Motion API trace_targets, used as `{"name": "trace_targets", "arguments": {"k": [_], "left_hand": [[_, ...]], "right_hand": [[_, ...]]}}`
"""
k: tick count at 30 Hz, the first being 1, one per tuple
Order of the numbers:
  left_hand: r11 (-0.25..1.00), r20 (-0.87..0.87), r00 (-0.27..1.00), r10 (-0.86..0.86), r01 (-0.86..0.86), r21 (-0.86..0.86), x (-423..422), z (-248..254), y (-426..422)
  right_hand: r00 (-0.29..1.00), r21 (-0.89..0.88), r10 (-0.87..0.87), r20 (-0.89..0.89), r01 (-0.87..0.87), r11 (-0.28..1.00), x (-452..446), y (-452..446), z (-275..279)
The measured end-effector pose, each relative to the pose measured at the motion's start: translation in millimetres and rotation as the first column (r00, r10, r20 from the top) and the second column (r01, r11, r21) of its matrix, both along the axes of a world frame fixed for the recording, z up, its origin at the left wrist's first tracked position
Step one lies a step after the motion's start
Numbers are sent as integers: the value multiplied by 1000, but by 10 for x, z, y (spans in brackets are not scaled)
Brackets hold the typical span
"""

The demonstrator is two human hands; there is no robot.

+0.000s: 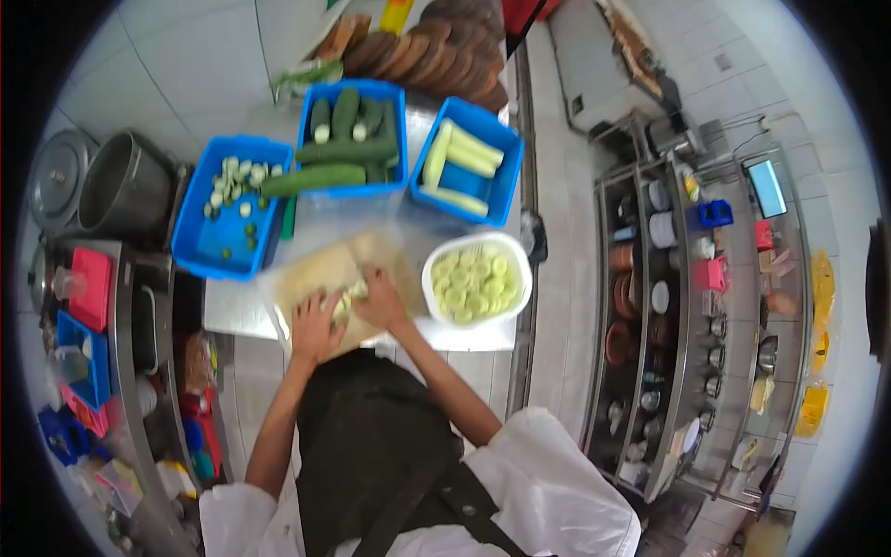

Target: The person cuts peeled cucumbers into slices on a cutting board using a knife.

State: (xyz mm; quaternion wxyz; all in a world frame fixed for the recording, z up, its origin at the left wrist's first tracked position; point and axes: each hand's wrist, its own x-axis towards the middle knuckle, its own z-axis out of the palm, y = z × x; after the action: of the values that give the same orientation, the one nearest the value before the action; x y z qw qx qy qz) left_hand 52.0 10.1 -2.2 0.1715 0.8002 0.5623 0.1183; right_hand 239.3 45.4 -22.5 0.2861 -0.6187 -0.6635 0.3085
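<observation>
My left hand (316, 327) rests on the near left part of a pale cutting board (311, 269), its fingers curled against pale green cucumber slices (347, 301). From the other side, my right hand (380, 299) closes on the same slices with bent fingers. No knife can be made out in either hand. Right of the board stands a white tub (430, 288) filled with round cucumber slices (475, 280). Beyond the board, a blue bin (306, 102) holds whole green cucumbers (346, 151), and another blue bin (512, 176) holds peeled ones (471, 151).
A third blue bin (200, 227) at the left contains cut ends. Beside it lies a green strip-like object (288, 218). Brown rounded pieces (418, 56) are stacked at the table's far end. Large pots (125, 186) stand left; metal shelving (640, 325) with dishes lines the right.
</observation>
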Motion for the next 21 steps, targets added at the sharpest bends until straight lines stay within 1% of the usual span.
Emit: {"name": "trace_targets", "arguments": {"k": [1,3,4,6,8,9,10,12,14,16,17,19,20,21], "left_hand": [[1000,-7,1000,29,-29,8,25,25,8],[999,-14,999,34,-34,27,74,-24,42],[996,-31,999,14,-11,83,97,-51,51],[994,-19,1000,-4,6,108,112,-175,53],[989,3,1000,-19,19,145,111,-166,102],[989,-2,1000,-11,11,150,112,-148,114],[991,23,999,-23,19,133,115,-135,132],[994,56,998,-37,31,104,110,-97,151],[993,73,996,-51,42,114,118,-59,172],[994,112,992,-56,44,102,134,-36,187],[993,105,993,-59,48,105,136,-23,195],[991,234,970,-67,38,124,145,31,212],[991,222,972,-81,54,124,169,66,218],[990,326,940,-97,57,128,217,159,233]], "right_hand": [[999,-75,20,27,-18,997,-23,6,76],[998,-151,48,26,-44,988,-28,-6,115],[998,-131,54,26,-50,990,-28,-16,88],[999,-162,43,12,-41,986,-29,-43,13],[999,-121,38,1,-37,992,-29,-20,-46],[1000,-110,22,-8,-23,994,-45,-58,-34],[999,-135,-46,-20,43,990,-67,-82,-29],[998,-121,-60,-23,57,991,-90,-108,-32],[996,-110,-84,-27,80,991,-101,-123,-54],[982,-76,-115,-150,104,992,-100,-111,-111],[980,-74,-118,-158,107,992,-88,-120,-138],[949,10,-213,-230,221,975,-67,-153,-17],[925,-2,-254,-283,265,964,-63,-185,55],[915,-5,-274,-295,285,958,-36,-199,179]]}}
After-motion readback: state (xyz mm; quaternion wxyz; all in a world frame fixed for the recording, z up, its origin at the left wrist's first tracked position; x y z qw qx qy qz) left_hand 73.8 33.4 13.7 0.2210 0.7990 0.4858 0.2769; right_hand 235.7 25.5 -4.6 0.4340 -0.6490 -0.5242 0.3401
